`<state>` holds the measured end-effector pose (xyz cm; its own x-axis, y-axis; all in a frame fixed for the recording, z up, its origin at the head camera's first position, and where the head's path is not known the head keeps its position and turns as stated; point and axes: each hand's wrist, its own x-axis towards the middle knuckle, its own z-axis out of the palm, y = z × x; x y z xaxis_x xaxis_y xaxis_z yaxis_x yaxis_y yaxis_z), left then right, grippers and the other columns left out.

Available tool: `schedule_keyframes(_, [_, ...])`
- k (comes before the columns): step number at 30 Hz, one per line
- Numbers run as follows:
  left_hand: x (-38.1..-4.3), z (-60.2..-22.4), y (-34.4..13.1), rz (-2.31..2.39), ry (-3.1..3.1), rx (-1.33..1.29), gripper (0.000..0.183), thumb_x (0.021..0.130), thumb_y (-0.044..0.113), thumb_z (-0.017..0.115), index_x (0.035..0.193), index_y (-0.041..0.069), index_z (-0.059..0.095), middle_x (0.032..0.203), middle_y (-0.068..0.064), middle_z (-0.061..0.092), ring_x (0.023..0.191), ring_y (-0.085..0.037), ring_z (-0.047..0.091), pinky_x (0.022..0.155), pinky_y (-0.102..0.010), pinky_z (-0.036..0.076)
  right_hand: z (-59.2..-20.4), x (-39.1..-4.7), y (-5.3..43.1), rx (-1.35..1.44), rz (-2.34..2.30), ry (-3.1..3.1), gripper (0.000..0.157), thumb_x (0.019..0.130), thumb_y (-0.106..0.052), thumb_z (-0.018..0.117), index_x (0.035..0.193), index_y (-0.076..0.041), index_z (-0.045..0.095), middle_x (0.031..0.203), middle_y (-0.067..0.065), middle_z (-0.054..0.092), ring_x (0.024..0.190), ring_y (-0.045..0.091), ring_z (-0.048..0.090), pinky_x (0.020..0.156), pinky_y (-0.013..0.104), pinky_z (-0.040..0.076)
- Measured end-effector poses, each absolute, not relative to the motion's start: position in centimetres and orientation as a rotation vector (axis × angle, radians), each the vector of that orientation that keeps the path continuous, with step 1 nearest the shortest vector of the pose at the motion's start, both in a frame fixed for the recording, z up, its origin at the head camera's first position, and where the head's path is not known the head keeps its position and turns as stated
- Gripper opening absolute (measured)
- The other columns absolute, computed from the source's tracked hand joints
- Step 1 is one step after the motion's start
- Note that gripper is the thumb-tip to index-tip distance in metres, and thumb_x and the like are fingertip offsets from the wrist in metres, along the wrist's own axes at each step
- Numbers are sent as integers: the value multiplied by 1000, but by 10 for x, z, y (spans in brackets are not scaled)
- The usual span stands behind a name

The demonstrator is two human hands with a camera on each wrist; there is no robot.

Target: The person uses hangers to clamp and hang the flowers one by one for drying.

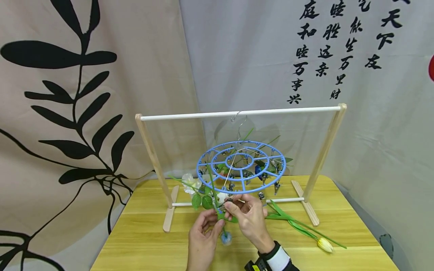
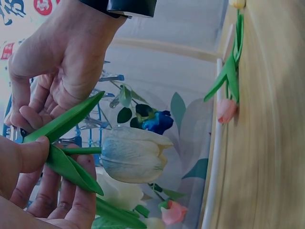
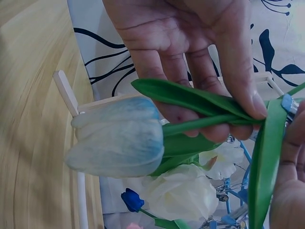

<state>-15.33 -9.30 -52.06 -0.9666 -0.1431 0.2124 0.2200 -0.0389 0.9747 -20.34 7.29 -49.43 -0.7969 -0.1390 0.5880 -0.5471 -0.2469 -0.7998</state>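
Blue-white tulip point(image 3: 116, 138) hangs between left hand point(image 1: 205, 234), pinching stem point(image 3: 190, 125), and right hand point(image 1: 250, 221), pinching clip point(image 3: 287, 102).

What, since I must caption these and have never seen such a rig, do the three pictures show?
There is no robot: a person works with two bare hands. The wide picture is taken from the person's head; the two sideways-looking ones are taken from the left and right wrists. On the wooden table stands a wooden frame, with a round blue rack hanging below its white bar. A yellow tulip and a pink tulip lie on the table. The left hand pinches a blue-and-white tulip by its stem; the right hand pinches what looks like a small clip.
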Motion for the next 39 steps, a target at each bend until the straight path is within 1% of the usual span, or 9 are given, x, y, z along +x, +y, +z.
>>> schedule_keyframes(2, [-153, -521, -93, -2099, -1980, -89, 37, 105, 8, 87, 139, 4, 74, 121, -18, 82, 106, -11, 80, 94, -24, 71, -495, -203, 72, 822, 2136, -1721, 10, 109, 9, 71, 110, 18, 67, 97, -2, 83, 72, 6, 78, 62, 30, 68])
schedule_keyframes(4, [-153, -521, -93, -2105, -1972, -93, 38, 105, 8, 87, 139, 3, 74, 121, -19, 82, 105, -12, 80, 94, -25, 71, -495, -203, 72, 800, 2145, -1721, 10, 109, 9, 72, 110, 18, 66, 97, -4, 83, 72, 6, 78, 62, 29, 68])
schedule_keyframes(11, [-153, -520, -93, -2075, -1990, -74, 39, 103, 9, 90, 139, 5, 76, 120, -16, 83, 105, -11, 80, 93, -24, 70, -496, -202, 71, 721, 2156, -1756, 14, 110, 5, 73, 110, 17, 66, 94, -1, 83, 71, 6, 77, 63, 29, 68])
schedule_keyframes(18, [-153, -520, -94, -2060, -2010, -66, 41, 102, 11, 91, 140, 7, 76, 119, -14, 83, 105, -10, 80, 93, -24, 69, -495, -203, 70, 748, 2160, -1750, 13, 110, 6, 73, 110, 18, 66, 94, -3, 82, 72, 4, 76, 64, 28, 67])
schedule_keyframes(21, [-154, -520, -94, -2060, -2015, -72, 42, 102, 13, 91, 141, 8, 76, 119, -13, 83, 105, -10, 80, 93, -24, 69, -493, -201, 70, 735, 2163, -1778, 14, 110, 5, 74, 111, 17, 67, 94, 2, 81, 72, 4, 75, 64, 27, 67])
schedule_keyframes(27, [-154, -522, -95, -2073, -2017, -68, 46, 101, 12, 92, 143, 8, 76, 121, -14, 85, 107, -11, 82, 97, -23, 69, -488, -195, 75, 634, 2145, -1910, 16, 110, -2, 79, 119, 10, 74, 99, 23, 81, 73, 5, 76, 66, 27, 67])
schedule_keyframes(31, [-154, -521, -95, -2079, -2012, -70, 48, 102, 13, 92, 146, 7, 75, 125, -14, 86, 109, -11, 83, 100, -22, 68, -488, -192, 79, 618, 2074, -1979, 23, 111, -6, 79, 133, 3, 78, 104, 22, 83, 74, 7, 77, 68, 31, 69])
schedule_keyframes(33, [-153, -521, -94, -2068, -2007, -76, 47, 102, 14, 92, 145, 7, 76, 126, -13, 86, 109, -11, 84, 101, -22, 68, -489, -191, 81, 625, 2046, -1995, 29, 112, -6, 78, 139, 3, 77, 107, 22, 84, 76, 8, 79, 69, 34, 70])
schedule_keyframes(39, [-154, -523, -87, -2007, -1941, -158, 36, 100, 5, 92, 135, 6, 82, 121, -13, 88, 105, -11, 85, 98, -26, 70, -490, -183, 86, 622, 2039, -1987, 38, 112, -3, 77, 148, 8, 72, 117, 28, 83, 86, 9, 82, 75, 33, 72])
